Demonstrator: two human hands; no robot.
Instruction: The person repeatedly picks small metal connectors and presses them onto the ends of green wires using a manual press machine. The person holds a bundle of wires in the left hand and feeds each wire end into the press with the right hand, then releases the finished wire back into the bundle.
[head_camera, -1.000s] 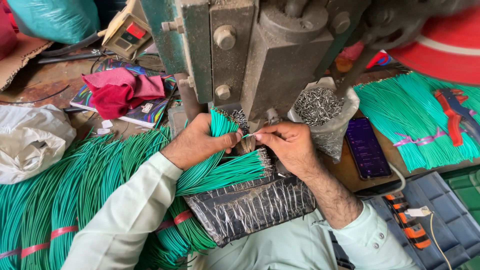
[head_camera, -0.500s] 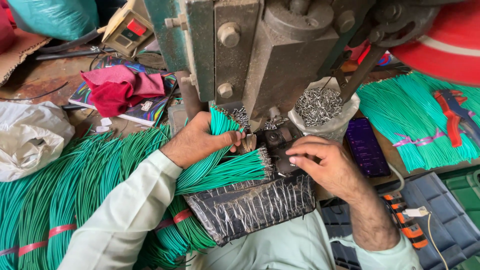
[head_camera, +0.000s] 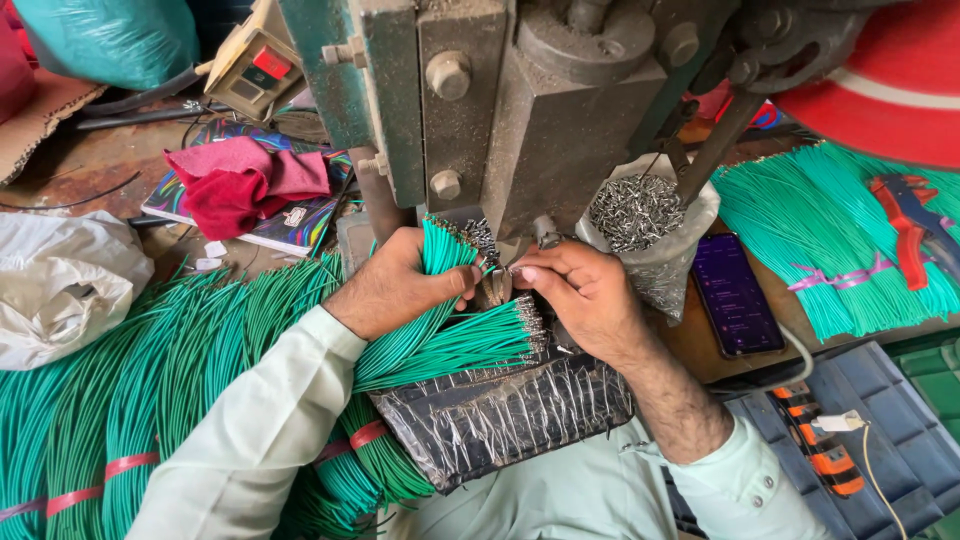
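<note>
I see my left hand (head_camera: 400, 285) gripping a green wire bundle (head_camera: 440, 270) just below the press machine (head_camera: 520, 110); right hand (head_camera: 585, 295) pinches one wire end (tiny, blurred) at its base.

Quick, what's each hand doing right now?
Left hand: closed around a bunch of green wires.
Right hand: fingertips pinched at the press; what they hold cannot be told.

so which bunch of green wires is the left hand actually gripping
The upright bunch under the press, clasped by the left hand. The big bundle lies flat at left; another bundle lies untouched at right.
</note>
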